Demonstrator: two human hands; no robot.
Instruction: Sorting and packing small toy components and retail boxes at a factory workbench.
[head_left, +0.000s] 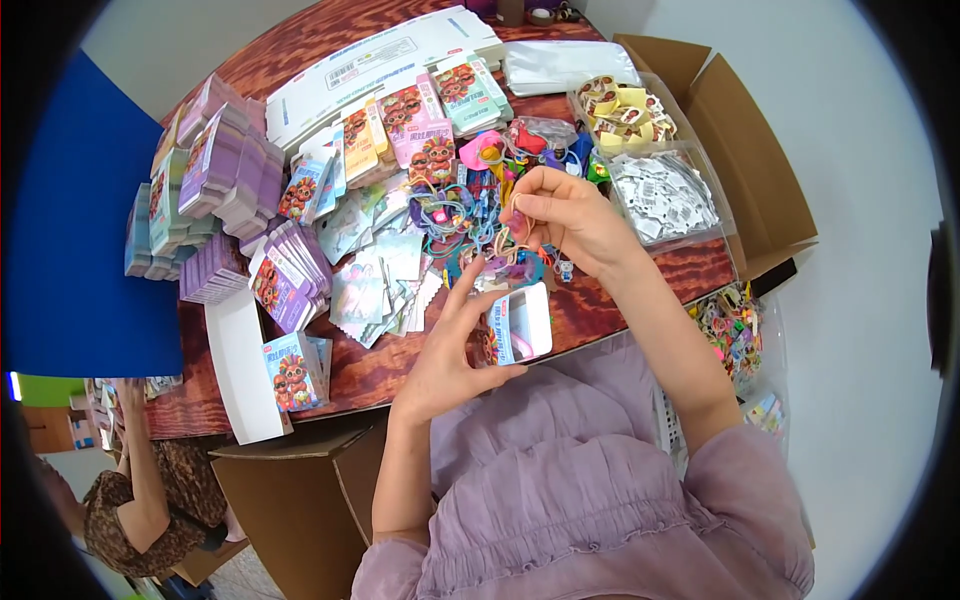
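small box [503, 328]: white flap raised, it is held above the near edge of the table [610, 305], something pale and pinkish showing inside.
left hand [450, 350]: thumb and fingers clasp the box by its sides.
right hand [575, 220]: thumb and forefinger pinch a pinkish piece [519, 226], mostly hidden by the fingers.
near edge: the box could tip toward the lap if the left grip loosens; the piece could fall if the pinch slackens.
cord heap [470, 205]: tangled cords and charms lie just beyond both hands, where a loose loop could snag the piece and drag others along.
glossy packets [365, 290]: spread left of the heap, they may slide if a wrist brushes them.
left edge: stacked boxes [235, 165] crowd it in uneven piles; a co-worker [150, 500] is beyond.
right edge: white slips [665, 195] fill a clear tray [690, 238], and a brown carton [765, 150] stands outside.
far edge: a long white carton [330, 85] blocks the reach.
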